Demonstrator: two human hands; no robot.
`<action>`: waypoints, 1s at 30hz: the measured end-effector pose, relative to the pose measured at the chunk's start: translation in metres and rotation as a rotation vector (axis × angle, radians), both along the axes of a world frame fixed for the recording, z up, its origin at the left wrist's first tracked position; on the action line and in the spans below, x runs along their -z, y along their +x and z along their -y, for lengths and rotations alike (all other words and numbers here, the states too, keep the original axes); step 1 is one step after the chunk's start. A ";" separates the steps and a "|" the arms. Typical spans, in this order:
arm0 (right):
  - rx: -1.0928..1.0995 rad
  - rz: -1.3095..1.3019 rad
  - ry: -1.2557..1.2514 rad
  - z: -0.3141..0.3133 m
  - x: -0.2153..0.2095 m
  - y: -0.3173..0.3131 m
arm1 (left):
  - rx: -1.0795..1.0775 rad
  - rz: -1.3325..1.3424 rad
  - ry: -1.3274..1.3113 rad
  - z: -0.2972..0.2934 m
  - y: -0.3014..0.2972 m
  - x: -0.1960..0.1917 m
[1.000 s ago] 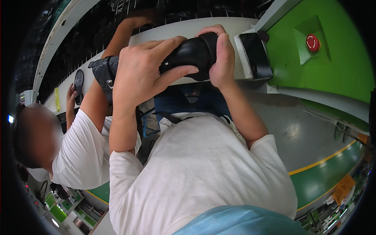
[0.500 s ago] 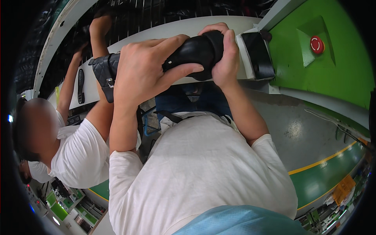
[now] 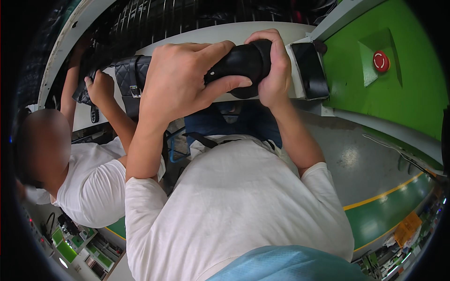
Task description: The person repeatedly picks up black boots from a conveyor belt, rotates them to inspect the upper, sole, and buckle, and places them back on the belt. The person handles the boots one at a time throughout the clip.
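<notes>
A black boot (image 3: 236, 63) lies sideways in front of me, held in both hands over the white bench (image 3: 201, 33). Its quilted shaft, with a strap and a silver buckle, sticks out to the left. Around the middle of the boot my left hand (image 3: 180, 79) is closed, thumb stretched along the near side and fingers over the top. My right hand (image 3: 276, 65) wraps the rounded right end, thumb up. The undersides of both grips are hidden.
Close on the left a co-worker's hand (image 3: 102, 89) holds another black quilted boot (image 3: 84, 92). A black sole (image 3: 94, 114) lies on the bench near it. At right are a black-topped box (image 3: 309, 70) and a green panel with a red stop button (image 3: 381, 61). Metal rollers run behind the bench.
The co-worker's near hand has come back from the rollers and now holds a black quilted boot. My hands and the boot have shifted slightly rightward in the picture, grip unchanged.
</notes>
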State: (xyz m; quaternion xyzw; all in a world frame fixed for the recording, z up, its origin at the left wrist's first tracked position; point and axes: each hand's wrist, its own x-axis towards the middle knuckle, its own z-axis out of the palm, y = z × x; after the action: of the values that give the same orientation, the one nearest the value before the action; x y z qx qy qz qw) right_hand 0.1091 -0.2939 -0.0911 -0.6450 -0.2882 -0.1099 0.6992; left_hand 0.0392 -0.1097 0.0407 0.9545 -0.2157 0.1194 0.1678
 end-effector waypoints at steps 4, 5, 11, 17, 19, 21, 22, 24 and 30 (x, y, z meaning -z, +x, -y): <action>-0.014 -0.014 -0.073 0.006 -0.008 0.000 | 0.010 -0.010 -0.023 -0.001 0.003 0.002; -0.028 -0.040 -0.087 0.007 -0.010 0.000 | 0.010 -0.010 -0.030 -0.002 0.004 0.002; 0.038 0.030 -0.058 0.002 -0.005 0.000 | 0.003 -0.007 -0.055 -0.003 0.005 0.006; 0.062 0.016 -0.020 0.006 0.000 -0.016 | 0.016 0.022 -0.006 -0.003 -0.005 0.007; -0.039 0.024 0.001 0.013 -0.001 -0.023 | 0.029 0.019 -0.010 -0.001 -0.015 0.005; -0.210 -0.008 0.042 0.021 -0.001 -0.032 | 0.026 0.067 -0.044 -0.001 -0.027 0.006; -0.284 -0.051 0.118 0.024 -0.007 -0.030 | 0.028 0.091 -0.068 0.000 -0.033 0.009; -0.383 -0.089 0.115 0.033 -0.005 -0.023 | 0.021 0.112 -0.074 0.003 -0.046 0.014; -0.361 0.068 0.069 0.033 -0.021 -0.024 | 0.074 0.110 -0.030 0.006 -0.062 0.015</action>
State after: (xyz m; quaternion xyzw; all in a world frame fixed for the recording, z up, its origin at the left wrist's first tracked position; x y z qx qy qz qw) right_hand 0.0852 -0.3269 -0.0699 -0.5544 -0.4186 -0.0144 0.7192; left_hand -0.0224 -0.1161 0.0252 0.9353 -0.2577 0.1686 0.1743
